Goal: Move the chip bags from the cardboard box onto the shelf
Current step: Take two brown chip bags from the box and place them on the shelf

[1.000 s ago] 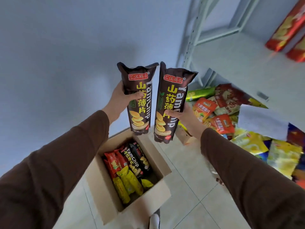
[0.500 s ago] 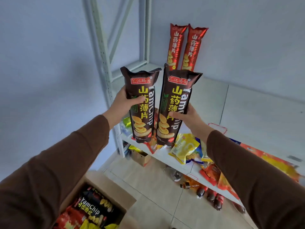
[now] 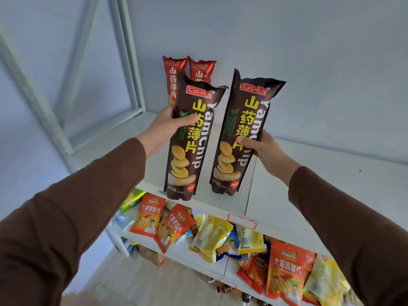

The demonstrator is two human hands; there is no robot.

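Observation:
My left hand [image 3: 164, 125] grips a tall dark brown YamChip bag [image 3: 189, 149] upright by its left side. My right hand [image 3: 262, 149] grips a second, matching brown bag [image 3: 240, 138], also upright, just to the right. Both bags hang in the air over the front part of the white shelf board [image 3: 309, 184]. Two red chip bags [image 3: 176, 78] stand at the back of that board against the wall, partly hidden by the left brown bag. The cardboard box is out of view.
The shelf's white metal frame [image 3: 130, 54] rises at the left. On the lower shelf [image 3: 183, 246] lie several orange and yellow snack bags [image 3: 212, 237]. A small brown box [image 3: 152, 256] sits on the floor below.
Both hands have carried the brown bags up and forward over the shelf board. My view has swung up from the floor, so the cardboard box has dropped out of sight.

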